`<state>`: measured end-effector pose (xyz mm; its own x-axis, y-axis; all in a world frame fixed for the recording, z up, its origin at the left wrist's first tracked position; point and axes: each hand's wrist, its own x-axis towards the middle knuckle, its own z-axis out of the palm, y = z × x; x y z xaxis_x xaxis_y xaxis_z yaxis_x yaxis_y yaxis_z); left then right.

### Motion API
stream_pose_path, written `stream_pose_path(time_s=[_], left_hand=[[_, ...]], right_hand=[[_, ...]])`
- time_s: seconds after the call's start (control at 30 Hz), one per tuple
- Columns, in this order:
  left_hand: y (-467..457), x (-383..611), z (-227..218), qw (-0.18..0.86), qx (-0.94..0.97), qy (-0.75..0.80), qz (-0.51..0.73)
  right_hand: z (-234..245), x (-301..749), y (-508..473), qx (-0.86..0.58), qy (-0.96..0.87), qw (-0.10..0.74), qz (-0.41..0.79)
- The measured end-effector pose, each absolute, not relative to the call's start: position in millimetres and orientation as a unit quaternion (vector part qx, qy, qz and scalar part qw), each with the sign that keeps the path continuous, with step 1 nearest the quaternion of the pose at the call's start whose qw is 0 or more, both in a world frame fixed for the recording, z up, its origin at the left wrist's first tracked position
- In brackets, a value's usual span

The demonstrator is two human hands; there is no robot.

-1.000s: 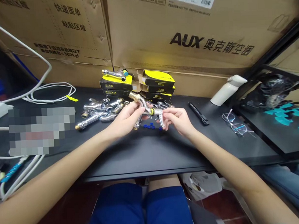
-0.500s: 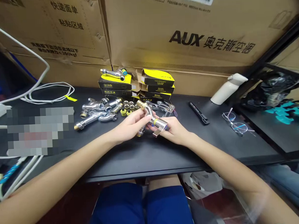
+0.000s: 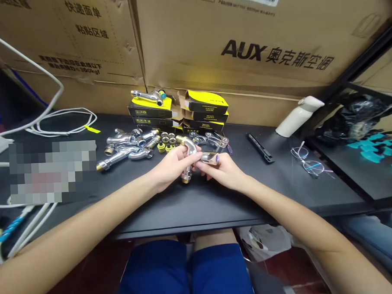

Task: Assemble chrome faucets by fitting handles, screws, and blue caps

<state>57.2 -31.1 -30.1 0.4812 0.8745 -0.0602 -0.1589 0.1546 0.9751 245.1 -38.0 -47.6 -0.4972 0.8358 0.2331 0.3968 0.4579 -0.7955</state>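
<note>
Both hands hold a chrome faucet (image 3: 191,147) with brass threaded ends, above the near middle of the black table. My left hand (image 3: 171,167) is closed around its curved pipe body. On the other side, my right hand (image 3: 224,169) grips the handle end, where a small blue spot shows. Part of the faucet is hidden behind the fingers. Just beyond lie several faucet handles (image 3: 217,139), yellow-and-black cartridges (image 3: 162,147) and metal rings (image 3: 168,137). To the left is a pile of chrome faucet bodies (image 3: 127,145).
Stacked black-and-yellow boxes (image 3: 207,104) stand behind, with another faucet (image 3: 148,97) on the left stack. To the right are a black box cutter (image 3: 260,148), a white bottle (image 3: 298,116) and eyeglasses (image 3: 309,161). White cables (image 3: 65,122) lie left. Large cartons (image 3: 244,71) form the back wall.
The faucet has been turned in my hands, so its pipe stands more upright and the lever is less visible. My right fingers have shifted onto the handle end.
</note>
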Motion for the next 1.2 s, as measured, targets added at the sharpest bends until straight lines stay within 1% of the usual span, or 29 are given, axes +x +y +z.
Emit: stream_pose_path(time_s=[0.1,0.27,0.33,0.4,0.53,0.67,0.8,0.87,0.93,0.97,1.07,1.13,1.2], left_hand=[[-30.9,57.4,-31.7,0.677,0.525,0.349,0.379],[-26.6,55.7,-31.6,0.649,0.510,0.381,0.417],[-24.5,54.5,-30.8,0.630,0.511,0.392,0.434],[-23.9,53.9,-30.4,0.613,0.519,0.399,0.442],[-27.7,55.2,-31.7,0.567,0.560,0.404,0.449],[-29.9,55.4,-36.5,0.513,0.628,0.359,0.462],[-28.3,52.2,-39.0,0.444,0.699,0.322,0.459],[-28.9,51.6,-37.5,0.435,0.701,0.325,0.462],[-30.4,52.3,-34.9,0.451,0.688,0.334,0.460],[-31.0,52.7,-33.5,0.459,0.681,0.340,0.458],[-31.1,53.4,-31.1,0.469,0.672,0.356,0.449],[-29.7,52.9,-31.7,0.465,0.672,0.358,0.451],[-28.4,52.0,-33.6,0.457,0.671,0.363,0.457]], right_hand=[[-45.9,245.7,-38.3,-0.405,-0.766,0.352,0.353],[-39.2,248.4,-39.9,-0.390,-0.721,0.475,0.320],[-36.7,248.9,-40.1,-0.369,-0.721,0.500,0.306],[-35.7,248.8,-38.9,-0.359,-0.714,0.511,0.317],[-38.3,248.2,-32.3,-0.360,-0.654,0.532,0.399],[-41.0,248.0,-26.5,-0.365,-0.614,0.520,0.468],[-39.8,247.2,-27.2,-0.385,-0.588,0.513,0.493],[-39.1,247.0,-29.2,-0.395,-0.593,0.500,0.493],[-38.7,247.7,-31.7,-0.395,-0.619,0.494,0.465],[-38.5,248.6,-33.0,-0.392,-0.640,0.500,0.432],[-37.0,252.3,-35.9,-0.374,-0.728,0.512,0.263],[-36.0,254.3,-36.8,-0.348,-0.781,0.487,0.178],[-36.0,254.3,-37.0,-0.326,-0.806,0.463,0.172]])
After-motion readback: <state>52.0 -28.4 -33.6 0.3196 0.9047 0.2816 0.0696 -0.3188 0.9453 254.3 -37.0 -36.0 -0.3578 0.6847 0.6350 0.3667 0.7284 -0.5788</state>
